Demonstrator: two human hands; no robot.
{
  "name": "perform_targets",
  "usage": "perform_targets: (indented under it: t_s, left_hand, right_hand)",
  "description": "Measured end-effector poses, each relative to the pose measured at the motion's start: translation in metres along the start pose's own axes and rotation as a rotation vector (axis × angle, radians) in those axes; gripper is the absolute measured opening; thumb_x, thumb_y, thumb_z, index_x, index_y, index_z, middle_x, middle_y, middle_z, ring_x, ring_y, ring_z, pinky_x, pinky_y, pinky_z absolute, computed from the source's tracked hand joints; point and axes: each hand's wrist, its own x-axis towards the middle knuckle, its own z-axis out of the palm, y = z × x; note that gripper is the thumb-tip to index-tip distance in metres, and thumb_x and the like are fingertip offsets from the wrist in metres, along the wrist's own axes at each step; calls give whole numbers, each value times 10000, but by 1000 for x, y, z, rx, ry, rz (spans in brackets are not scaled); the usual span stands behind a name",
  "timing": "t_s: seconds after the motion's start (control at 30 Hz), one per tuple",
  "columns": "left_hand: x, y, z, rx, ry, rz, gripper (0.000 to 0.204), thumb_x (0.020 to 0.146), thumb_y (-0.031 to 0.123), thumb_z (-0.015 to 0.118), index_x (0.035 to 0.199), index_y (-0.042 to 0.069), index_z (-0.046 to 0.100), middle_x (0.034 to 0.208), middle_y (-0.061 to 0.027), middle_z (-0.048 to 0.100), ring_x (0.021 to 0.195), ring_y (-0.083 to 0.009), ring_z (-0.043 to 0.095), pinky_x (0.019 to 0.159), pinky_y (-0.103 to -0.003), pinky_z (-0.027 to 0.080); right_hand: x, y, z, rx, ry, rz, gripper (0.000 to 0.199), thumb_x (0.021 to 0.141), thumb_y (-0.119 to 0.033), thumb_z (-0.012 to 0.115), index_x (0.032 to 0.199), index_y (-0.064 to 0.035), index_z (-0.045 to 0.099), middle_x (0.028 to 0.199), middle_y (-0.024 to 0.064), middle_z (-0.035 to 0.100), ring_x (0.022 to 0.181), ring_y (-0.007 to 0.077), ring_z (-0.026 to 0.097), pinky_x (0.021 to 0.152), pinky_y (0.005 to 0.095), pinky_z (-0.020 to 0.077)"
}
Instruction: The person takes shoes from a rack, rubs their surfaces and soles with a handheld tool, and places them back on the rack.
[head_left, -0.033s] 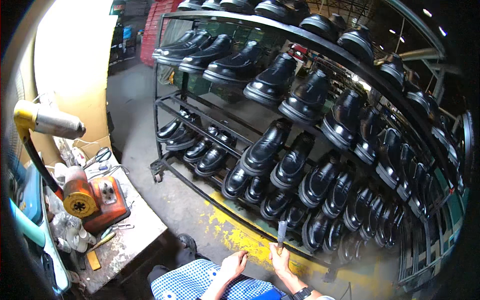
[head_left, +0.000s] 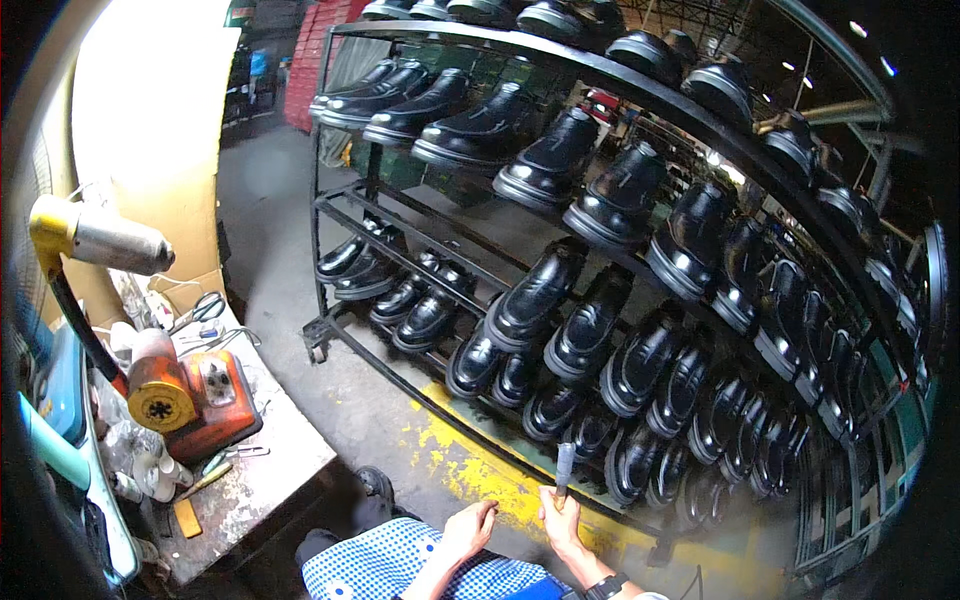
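In front of my lap, my right hand [head_left: 560,518] is closed around the handle of a short tool with a flat grey blade-like head [head_left: 565,462]. That head points up and away from me, toward the rack. My left hand [head_left: 470,528] is to its left, above the blue-and-white checked apron [head_left: 375,560]. Its fingers are curled with the thumb near the index finger; whether something small is between them is hidden. Neither hand touches a shoe. Nearest beyond the tool are black shoes [head_left: 630,462] on the rack's lowest level.
A black metal rack [head_left: 345,190] on casters carries several rows of glossy black shoes. At left, a worn workbench [head_left: 285,455] bears an orange machine [head_left: 215,400], scissors [head_left: 207,308] and a yellow block [head_left: 187,518]. A lamp-like metal head [head_left: 120,245] overhangs it. Worn yellow paint [head_left: 450,450] marks the floor.
The rack and workbench appear very slightly further right in the picture. Both hands and the tool keep the same pose.
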Motion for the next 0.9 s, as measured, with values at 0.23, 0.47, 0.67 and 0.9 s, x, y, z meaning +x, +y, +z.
perform_targets:
  t_s: [0.23, 0.47, 0.67, 0.9]
  left_hand:
    - [-15, 39, -62, -871, 360, 21, 191, 876, 43, 441, 1020, -35, 540, 908, -124, 613, 693, -167, 618, 605, -240, 503]
    - [-75, 140, -145, -710, 804, 619, 154, 818, -9, 351, 843, -32, 500, 733, -153, 554, 525, -200, 584, 523, -305, 508]
    - [-109, 150, -198, -785, -61, 835, 227, 806, 217, 544, 922, 35, 614, 862, -135, 610, 680, -268, 591, 534, -366, 455]
    - [-109, 156, -208, -810, -156, 1004, 224, 808, 260, 550, 920, 93, 648, 816, -70, 628, 701, -201, 594, 570, -313, 464]
  right_hand:
    - [2, -4, 16, 7, -27, 21, 174, 838, -193, 562, 874, -25, 593, 514, -17, 482, 427, 54, 418, 395, 212, 317]
    - [3, 6, 34, -74, -72, 38, 153, 855, -177, 538, 874, -34, 589, 509, -14, 483, 415, 51, 425, 371, 205, 313]
    - [-2, -5, 49, -48, -106, 26, 152, 851, -180, 548, 877, -36, 591, 506, -13, 482, 413, 52, 428, 368, 204, 311]
    - [-3, -5, 54, -30, -89, 25, 167, 849, -195, 554, 871, -34, 592, 509, -13, 482, 411, 51, 418, 371, 203, 309]
